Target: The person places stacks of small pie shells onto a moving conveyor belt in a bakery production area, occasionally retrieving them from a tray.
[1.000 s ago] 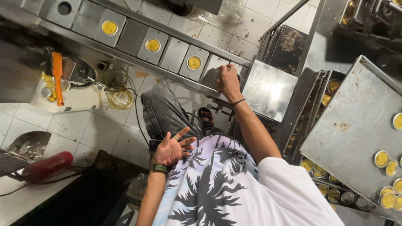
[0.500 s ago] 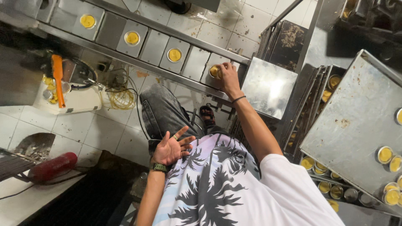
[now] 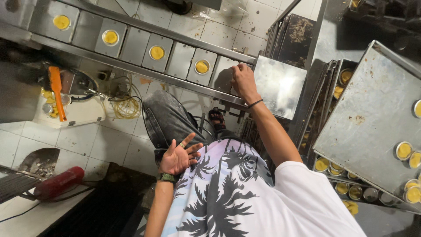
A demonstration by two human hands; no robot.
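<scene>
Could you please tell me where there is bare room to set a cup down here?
The large metal tray is bare apart from the filled cups along its right edge. The conveyor pockets between the filled ones are empty. The rack beneath the tray is crowded with cups.

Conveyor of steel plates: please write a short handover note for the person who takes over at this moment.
Left hand: open, palm up, empty, above the lap.
Right hand: fingers down on a bare steel plate at the end of the steel plate conveyor; whether it grips anything cannot be told.
Done: four round metal cups of yellow filling sit on every other plate.
Left: more yellow-filled cups lie on the large flat steel tray at the right.
</scene>
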